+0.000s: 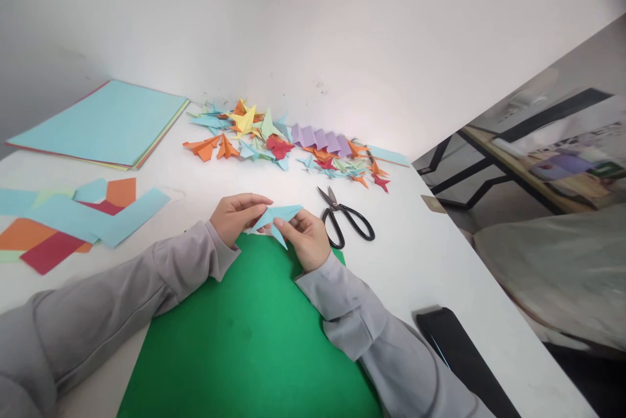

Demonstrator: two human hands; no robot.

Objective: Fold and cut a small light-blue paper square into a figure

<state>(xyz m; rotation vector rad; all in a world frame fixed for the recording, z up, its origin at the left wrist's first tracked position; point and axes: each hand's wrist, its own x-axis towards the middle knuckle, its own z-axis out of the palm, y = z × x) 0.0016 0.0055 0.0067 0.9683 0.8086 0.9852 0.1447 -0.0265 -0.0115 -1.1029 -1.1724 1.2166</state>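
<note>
Between my two hands is a light blue folded paper star (275, 214) with pointed arms, held above the far edge of a green sheet (244, 333). My left hand (238, 214) pinches its left side between thumb and fingers. My right hand (307, 235) grips the right side, the thumb pressing near the base of a point that hangs downward. Some fingertips behind the paper are hidden. Black-handled scissors (337, 210) lie just right of my right hand, their blades slightly apart.
Folded paper pieces (247, 120) in several colours and a purple pleated strip (320, 139) lie along the wall. Coloured paper strips (88, 219) overlap at left, below a stack of sheets (102, 121). A black phone-like object (460, 353) rests near the right table edge.
</note>
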